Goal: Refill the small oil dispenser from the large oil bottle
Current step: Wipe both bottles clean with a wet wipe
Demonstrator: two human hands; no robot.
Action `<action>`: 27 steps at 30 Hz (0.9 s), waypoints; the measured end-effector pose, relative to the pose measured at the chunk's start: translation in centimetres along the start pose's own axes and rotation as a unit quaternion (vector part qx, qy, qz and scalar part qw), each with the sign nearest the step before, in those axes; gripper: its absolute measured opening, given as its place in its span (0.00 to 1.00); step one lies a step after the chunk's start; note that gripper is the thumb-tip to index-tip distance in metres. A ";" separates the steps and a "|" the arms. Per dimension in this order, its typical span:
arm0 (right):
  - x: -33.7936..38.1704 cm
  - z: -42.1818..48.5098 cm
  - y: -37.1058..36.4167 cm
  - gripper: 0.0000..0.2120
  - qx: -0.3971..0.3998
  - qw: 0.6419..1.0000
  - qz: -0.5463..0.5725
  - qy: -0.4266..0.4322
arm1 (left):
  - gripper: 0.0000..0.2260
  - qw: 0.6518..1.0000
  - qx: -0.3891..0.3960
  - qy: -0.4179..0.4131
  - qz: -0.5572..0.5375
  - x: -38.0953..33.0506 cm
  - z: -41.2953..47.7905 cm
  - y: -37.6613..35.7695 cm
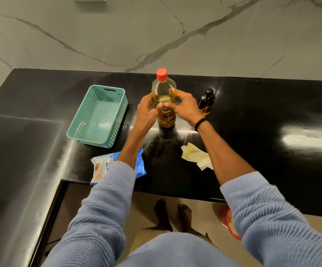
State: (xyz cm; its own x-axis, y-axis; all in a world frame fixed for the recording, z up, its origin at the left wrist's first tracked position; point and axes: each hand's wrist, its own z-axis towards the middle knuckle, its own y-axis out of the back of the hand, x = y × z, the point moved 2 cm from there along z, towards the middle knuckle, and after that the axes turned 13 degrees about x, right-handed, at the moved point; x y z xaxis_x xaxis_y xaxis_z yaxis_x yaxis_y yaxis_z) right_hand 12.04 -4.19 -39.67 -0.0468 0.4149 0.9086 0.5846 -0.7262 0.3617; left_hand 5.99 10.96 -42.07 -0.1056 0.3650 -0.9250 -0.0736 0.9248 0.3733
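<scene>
The left hand (146,110) and right hand (185,109) curl around the large oil bottle (164,89), upright on the bench (252,112), cap (161,74) on. The small oil dispenser (206,102) stands just right of it, nearest the right hand.

This is a home kitchen. An L-shaped bench (252,105) of polished black stone runs along a wall (117,35) clad in white marble slabs with grey veins. On the bench are a large oil bottle (164,87) of yellow cooking oil with a red cap, a small dark oil dispenser (206,102), a teal plastic basket (83,116) and a pack of wipes (100,166). Bare feet (162,212) stand on a beige floor (143,207).
</scene>
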 end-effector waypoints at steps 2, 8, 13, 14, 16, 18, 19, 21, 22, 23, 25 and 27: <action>0.0 0.7 0.4 0.28 -0.001 1.000 0.001 -0.002 | 0.21 1.000 0.005 0.011 0.001 0.0 1.1 0.0; -1.1 1.4 0.3 0.30 0.014 1.000 0.017 -0.016 | 0.23 0.999 0.034 0.024 0.022 0.9 2.0 -0.1; -2.6 -0.3 -1.0 0.36 0.020 0.999 -0.003 -0.036 | 0.29 0.998 0.041 0.025 0.051 0.9 0.3 0.1; -3.6 -1.7 -1.6 0.36 0.009 0.998 -0.030 -0.049 | 0.31 0.996 0.031 0.039 0.072 1.3 -0.6 0.3; -6.6 -5.5 -3.4 0.30 -0.008 0.993 -0.097 -0.061 | 0.33 0.991 0.012 0.079 0.111 3.0 -3.0 0.7; -10.3 -9.7 -5.4 0.24 -0.001 0.980 -0.178 -0.084 | 0.31 0.983 0.006 0.110 0.145 4.8 -6.2 0.9; -11.9 -11.6 -6.2 0.23 0.007 0.967 -0.229 -0.106 | 0.30 0.979 0.003 0.123 0.160 5.4 -8.0 0.8; -14.5 -14.5 -7.8 0.23 0.027 0.931 -0.332 -0.147 | 0.28 0.975 -0.004 0.147 0.167 6.7 -11.3 0.4; -15.3 -15.5 -8.4 0.24 0.037 0.913 -0.373 -0.158 | 0.28 0.975 -0.007 0.156 0.158 7.2 -12.7 0.2; -15.7 -16.0 -8.8 0.25 0.046 0.898 -0.406 -0.163 | 0.28 0.976 -0.010 0.164 0.145 7.7 -14.0 0.0; -15.7 -15.4 -9.1 0.27 0.052 0.881 -0.441 -0.160 | 0.27 0.979 -0.020 0.165 0.117 8.2 -15.8 -0.3; -15.0 -13.3 -9.4 0.28 0.065 0.880 -0.443 -0.157 | 0.26 0.982 -0.042 0.162 0.090 8.2 -16.6 -0.4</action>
State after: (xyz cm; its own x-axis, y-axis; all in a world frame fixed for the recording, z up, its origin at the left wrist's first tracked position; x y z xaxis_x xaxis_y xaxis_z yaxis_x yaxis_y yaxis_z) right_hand -3.56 -10.90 -53.95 -0.3163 0.9331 0.1710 0.5197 0.0197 0.8541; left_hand -11.34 11.81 -48.65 -0.4329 0.4567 -0.7772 -0.1043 0.8310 0.5465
